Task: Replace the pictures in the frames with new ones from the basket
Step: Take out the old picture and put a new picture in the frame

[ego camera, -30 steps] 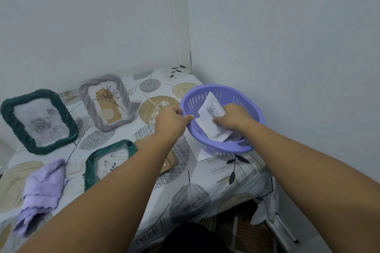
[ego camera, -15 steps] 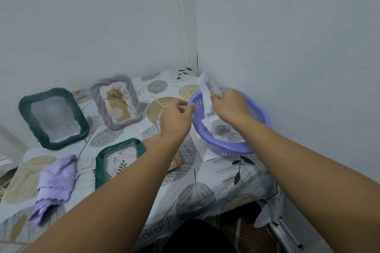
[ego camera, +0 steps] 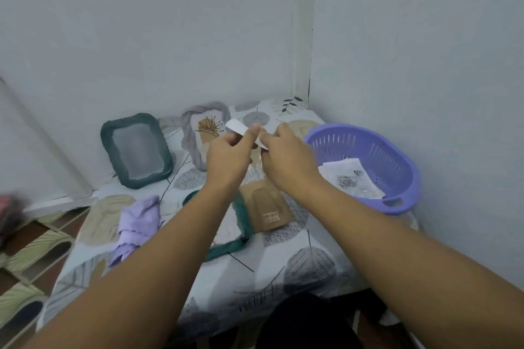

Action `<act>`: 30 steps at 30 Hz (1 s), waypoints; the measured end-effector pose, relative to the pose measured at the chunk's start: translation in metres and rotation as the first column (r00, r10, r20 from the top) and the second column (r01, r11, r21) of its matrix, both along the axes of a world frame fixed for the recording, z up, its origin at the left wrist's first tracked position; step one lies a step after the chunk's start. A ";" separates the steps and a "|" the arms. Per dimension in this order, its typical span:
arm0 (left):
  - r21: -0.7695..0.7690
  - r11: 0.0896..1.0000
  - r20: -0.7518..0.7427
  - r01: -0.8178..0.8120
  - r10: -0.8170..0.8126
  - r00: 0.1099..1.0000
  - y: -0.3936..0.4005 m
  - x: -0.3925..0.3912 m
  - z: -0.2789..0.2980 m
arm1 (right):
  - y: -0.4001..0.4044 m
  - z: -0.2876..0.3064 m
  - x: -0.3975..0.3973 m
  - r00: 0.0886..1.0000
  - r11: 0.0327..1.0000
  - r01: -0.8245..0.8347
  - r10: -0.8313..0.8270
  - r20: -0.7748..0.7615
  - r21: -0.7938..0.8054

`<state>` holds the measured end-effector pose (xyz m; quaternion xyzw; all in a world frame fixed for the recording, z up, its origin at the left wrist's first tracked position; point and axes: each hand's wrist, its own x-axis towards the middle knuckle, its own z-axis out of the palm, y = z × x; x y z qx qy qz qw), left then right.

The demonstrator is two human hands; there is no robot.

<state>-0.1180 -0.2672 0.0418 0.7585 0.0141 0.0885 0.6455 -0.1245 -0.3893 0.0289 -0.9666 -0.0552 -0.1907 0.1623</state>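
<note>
Both arms extended over table; left hand (ego camera: 226, 156) and right hand (ego camera: 286, 156) pinch white picture (ego camera: 241, 128) above the frames, left of purple basket (ego camera: 397, 178). Picture's long axis runs upper-left to lower-right.

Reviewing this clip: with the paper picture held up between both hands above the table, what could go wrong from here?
1. Both hands, left hand and right hand, pinch the thin picture at close points; pulling apart might crease or tear it.
2. The open green frame is partly hidden under the forearms, so lowering the picture blind might misalign it.
3. The basket sits near the table's corner by the right forearm; a nudge might tip it off.
</note>
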 end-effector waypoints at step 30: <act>0.022 1.000 -0.301 0.003 0.004 0.954 0.155 -0.015 -0.094 | 0.067 -0.063 -0.012 0.837 0.645 0.101 0.356 -0.415 0.758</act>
